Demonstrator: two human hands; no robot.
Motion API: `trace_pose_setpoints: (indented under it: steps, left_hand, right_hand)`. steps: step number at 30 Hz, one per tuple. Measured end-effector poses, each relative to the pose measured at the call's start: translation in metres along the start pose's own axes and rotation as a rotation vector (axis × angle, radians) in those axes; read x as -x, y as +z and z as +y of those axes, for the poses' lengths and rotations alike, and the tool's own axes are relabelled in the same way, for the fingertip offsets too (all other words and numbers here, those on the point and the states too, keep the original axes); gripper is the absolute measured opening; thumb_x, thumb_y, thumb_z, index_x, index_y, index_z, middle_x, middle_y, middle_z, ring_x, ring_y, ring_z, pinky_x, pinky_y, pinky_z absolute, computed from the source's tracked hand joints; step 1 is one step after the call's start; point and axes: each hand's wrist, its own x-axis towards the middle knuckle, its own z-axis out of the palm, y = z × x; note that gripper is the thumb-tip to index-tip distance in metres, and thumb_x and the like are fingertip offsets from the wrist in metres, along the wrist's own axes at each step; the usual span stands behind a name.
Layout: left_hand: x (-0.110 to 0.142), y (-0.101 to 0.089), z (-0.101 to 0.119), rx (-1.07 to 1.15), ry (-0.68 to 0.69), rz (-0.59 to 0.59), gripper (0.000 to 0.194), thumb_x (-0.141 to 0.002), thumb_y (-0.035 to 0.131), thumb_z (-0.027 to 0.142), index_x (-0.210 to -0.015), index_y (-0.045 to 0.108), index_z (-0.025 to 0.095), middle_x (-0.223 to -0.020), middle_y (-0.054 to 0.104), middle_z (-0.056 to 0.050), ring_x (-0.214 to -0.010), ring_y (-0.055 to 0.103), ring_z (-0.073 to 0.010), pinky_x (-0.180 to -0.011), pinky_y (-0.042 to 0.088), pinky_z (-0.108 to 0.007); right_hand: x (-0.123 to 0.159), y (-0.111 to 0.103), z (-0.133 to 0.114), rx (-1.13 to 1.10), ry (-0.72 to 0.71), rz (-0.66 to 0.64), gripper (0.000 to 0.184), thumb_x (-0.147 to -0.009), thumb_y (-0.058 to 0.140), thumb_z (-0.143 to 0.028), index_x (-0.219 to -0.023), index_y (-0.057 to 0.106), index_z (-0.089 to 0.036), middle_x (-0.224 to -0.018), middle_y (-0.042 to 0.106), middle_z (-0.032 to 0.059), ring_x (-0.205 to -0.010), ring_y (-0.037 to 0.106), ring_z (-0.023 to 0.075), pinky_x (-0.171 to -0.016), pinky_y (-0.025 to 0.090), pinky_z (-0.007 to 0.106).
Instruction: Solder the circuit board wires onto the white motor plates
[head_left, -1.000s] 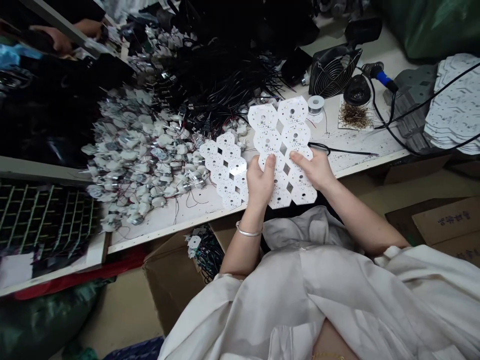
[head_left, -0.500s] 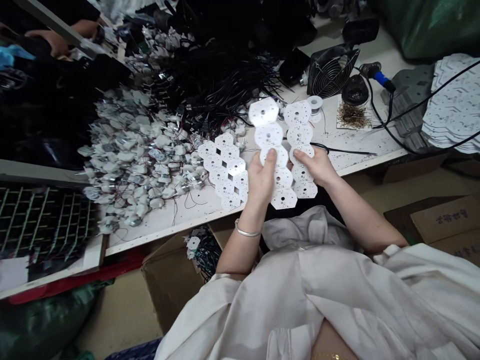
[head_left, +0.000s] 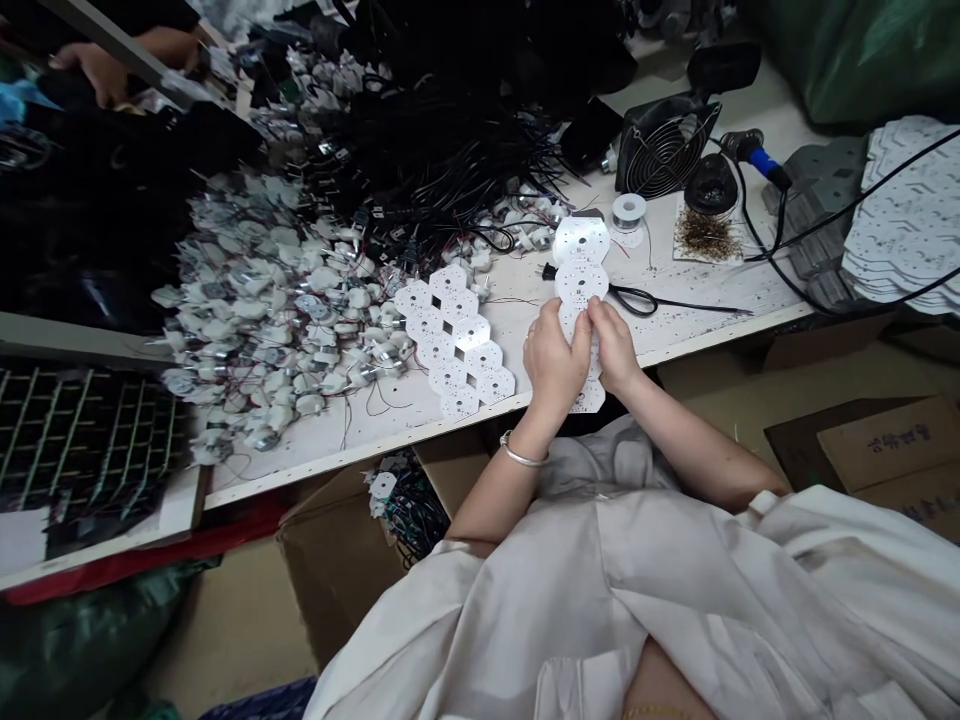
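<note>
Both hands grip one upright stack of white circuit board strips (head_left: 582, 282), made of joined hexagon-like pieces with small holes. My left hand (head_left: 556, 358) is closed around the stack's left edge, thumb on its face. On the opposite edge my right hand (head_left: 613, 345) is closed too, its thumb beside the left one. How many strips lie in the stack cannot be made out. A wider white circuit board panel (head_left: 454, 345) with diamond-shaped gaps rests on the table just left of my hands. A black cable (head_left: 637, 300) with a loop lies to the right.
A large heap of small white parts with wires (head_left: 292, 310) covers the table's left side. Black cables (head_left: 465, 140) pile up behind. To the right are a solder spool (head_left: 628, 212), a fan (head_left: 666, 145), a blue-handled soldering iron (head_left: 765, 165) and stacked white boards (head_left: 904, 215).
Two separate strips, one in each hand, have come together into a single stack. My left hand has moved right and my right hand slightly left.
</note>
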Motion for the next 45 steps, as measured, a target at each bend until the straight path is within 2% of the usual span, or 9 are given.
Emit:
trace_pose_setpoints:
  steps: [5,14,23,28,32,35,38,42,45]
  left_hand:
    - [0.000,0.006,0.003,-0.196,0.132,0.139,0.050,-0.103,0.045,0.049,-0.127,0.058,0.007,-0.119,0.062,-0.022,-0.116,0.061,-0.0332,-0.098,0.051,-0.045]
    - [-0.005,0.001,-0.004,0.038,0.307,0.267,0.050,-0.109,0.029,0.050,-0.125,0.057,0.012,-0.110,0.063,-0.014,-0.104,0.063,-0.0208,-0.090,0.055,-0.033]
    - [0.034,-0.014,-0.033,0.500,0.163,-0.196,0.061,-0.095,0.058,0.067,-0.133,0.054,0.019,-0.124,0.067,-0.012,-0.111,0.067,-0.0215,-0.093,0.057,-0.033]
    - [0.023,-0.031,-0.038,0.166,0.515,-0.072,0.028,-0.107,0.046,0.038,-0.126,0.054,0.019,-0.106,0.069,-0.008,-0.096,0.066,-0.0185,-0.085,0.055,-0.031]
    - [-0.001,-0.045,-0.056,-0.145,0.682,-0.234,0.029,-0.107,0.037,0.026,-0.127,0.055,0.017,-0.097,0.065,-0.009,-0.086,0.062,-0.0200,-0.075,0.052,-0.031]
    - [-0.010,-0.033,-0.072,-0.142,0.648,-0.383,0.030,-0.104,0.039,0.024,-0.128,0.055,0.015,-0.104,0.066,-0.011,-0.090,0.065,-0.0213,-0.079,0.054,-0.032]
    - [-0.008,-0.017,-0.082,-0.049,0.526,-0.398,0.040,-0.101,0.050,0.027,-0.138,0.048,0.013,-0.120,0.066,-0.014,-0.107,0.065,-0.0238,-0.094,0.055,-0.037]
    - [0.007,-0.009,-0.084,0.027,0.275,-0.216,0.063,-0.092,0.069,0.035,-0.145,0.044,0.011,-0.123,0.069,-0.015,-0.107,0.066,-0.0246,-0.099,0.054,-0.039]
    - [0.017,-0.006,-0.080,0.082,0.157,-0.150,0.041,-0.090,0.071,0.030,-0.127,0.062,0.015,-0.116,0.074,-0.011,-0.096,0.070,-0.0203,-0.091,0.057,-0.033]
  right_hand:
    - [0.002,0.000,-0.002,-0.047,0.007,0.049,0.053,-0.066,0.076,-0.073,-0.075,0.055,-0.024,-0.070,0.057,-0.0052,-0.080,0.061,0.0132,-0.084,0.055,0.030]
    - [0.009,0.000,-0.005,-0.168,0.037,-0.038,0.051,-0.069,0.079,-0.058,-0.103,0.067,-0.022,-0.115,0.077,0.0044,-0.122,0.068,0.0218,-0.112,0.052,0.039]
    - [0.009,-0.002,-0.014,-0.081,-0.196,0.146,0.052,-0.084,0.056,-0.073,-0.099,0.058,-0.023,-0.088,0.075,0.0062,-0.100,0.077,0.0253,-0.089,0.064,0.044]
    - [-0.009,-0.059,-0.037,0.045,-0.428,0.130,0.059,-0.085,0.047,-0.075,-0.111,0.058,-0.023,-0.103,0.072,0.0112,-0.101,0.074,0.0283,-0.099,0.057,0.055]
    - [-0.023,-0.118,-0.073,0.463,-1.024,0.460,0.057,-0.093,0.048,-0.065,-0.134,0.051,-0.025,-0.128,0.064,0.0148,-0.124,0.065,0.0298,-0.105,0.051,0.053]
    - [-0.021,-0.114,-0.081,0.999,-1.173,-0.018,0.061,-0.091,0.057,-0.063,-0.138,0.054,-0.024,-0.133,0.066,0.0134,-0.126,0.063,0.0305,-0.105,0.051,0.050]
    - [-0.018,-0.080,-0.072,1.639,-0.731,-0.583,0.053,-0.092,0.061,-0.049,-0.134,0.060,-0.017,-0.121,0.073,0.0166,-0.111,0.068,0.0329,-0.096,0.050,0.048]
    - [-0.017,-0.047,-0.066,2.035,-0.429,-0.710,0.046,-0.096,0.052,-0.040,-0.123,0.066,-0.007,-0.111,0.074,0.0238,-0.105,0.069,0.0369,-0.083,0.043,0.041]
    - [-0.015,-0.043,-0.067,2.068,-0.437,-0.732,0.046,-0.098,0.046,-0.041,-0.115,0.068,-0.005,-0.108,0.074,0.0251,-0.101,0.070,0.0356,-0.075,0.037,0.037]
